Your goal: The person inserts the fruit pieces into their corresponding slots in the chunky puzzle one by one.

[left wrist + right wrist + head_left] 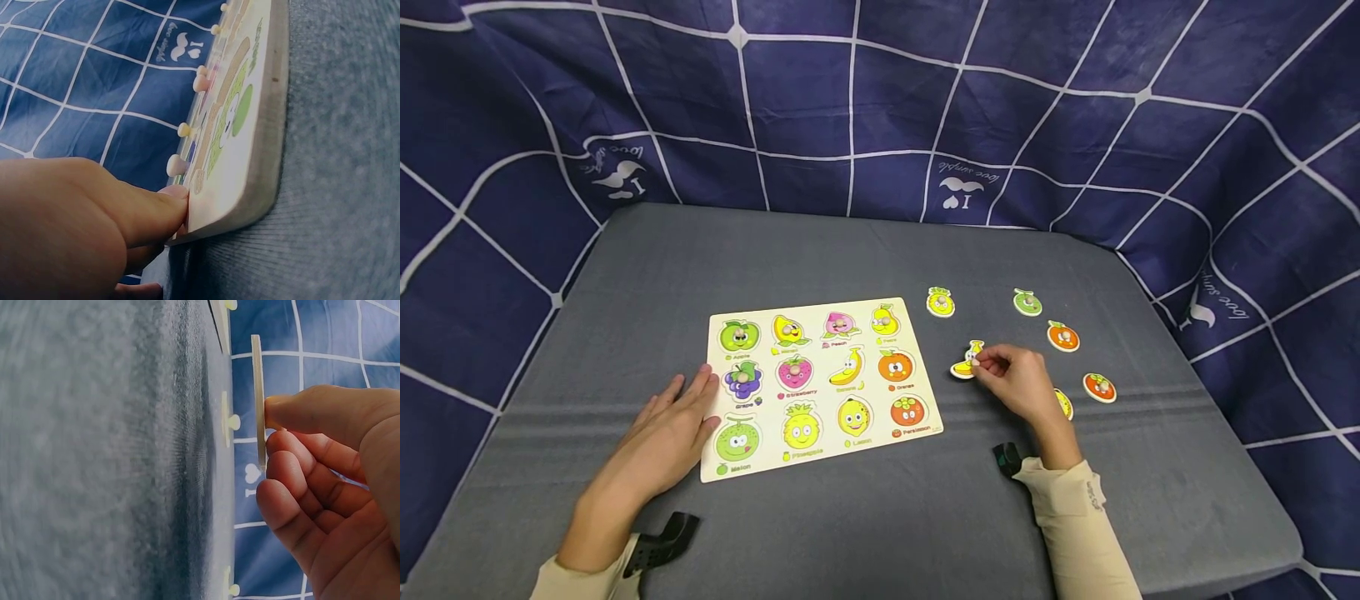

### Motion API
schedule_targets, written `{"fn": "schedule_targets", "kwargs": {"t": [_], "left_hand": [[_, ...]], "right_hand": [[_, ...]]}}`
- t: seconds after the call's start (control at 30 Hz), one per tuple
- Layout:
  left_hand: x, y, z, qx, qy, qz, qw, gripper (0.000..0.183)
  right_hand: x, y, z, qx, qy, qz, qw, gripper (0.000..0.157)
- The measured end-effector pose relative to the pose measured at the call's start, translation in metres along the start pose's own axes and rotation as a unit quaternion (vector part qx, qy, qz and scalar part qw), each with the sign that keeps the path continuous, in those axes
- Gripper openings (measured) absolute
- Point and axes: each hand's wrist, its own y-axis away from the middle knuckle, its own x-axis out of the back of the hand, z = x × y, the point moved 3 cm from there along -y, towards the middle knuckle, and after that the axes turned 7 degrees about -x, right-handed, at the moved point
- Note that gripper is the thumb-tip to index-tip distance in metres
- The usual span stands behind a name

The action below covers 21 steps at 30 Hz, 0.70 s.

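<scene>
A banana puzzle piece is pinched between the thumb and fingers of my right hand. In the right wrist view the piece appears edge-on and raised off the table. To its left lies the wooden fruit puzzle board, with printed fruit names. Knobbed pieces sit in its top row, and the grape and strawberry hold pieces too. My left hand rests along the board's left edge, fingers fairly straight. In the left wrist view its thumb touches the board's corner.
Loose pieces lie right of the board: a pineapple, a melon, an orange, a persimmon and a yellow piece partly hidden by my right wrist. A blue checked cloth hangs behind the grey table.
</scene>
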Motion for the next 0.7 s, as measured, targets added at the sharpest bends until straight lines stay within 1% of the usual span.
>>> {"fn": "schedule_targets", "kwargs": {"t": [0.3,0.7], "left_hand": [[0.0,0.0,0.0,0.003,0.002,0.003,1.0,0.057],[-0.001,0.0,0.0,0.009,0.01,-0.006,0.9999,0.057]], "right_hand": [[-0.004,0.0,-0.005,0.001,-0.006,-0.013,1.0,0.008],[-0.012,-0.002,-0.013,0.021,-0.01,-0.028,0.999,0.006]]}}
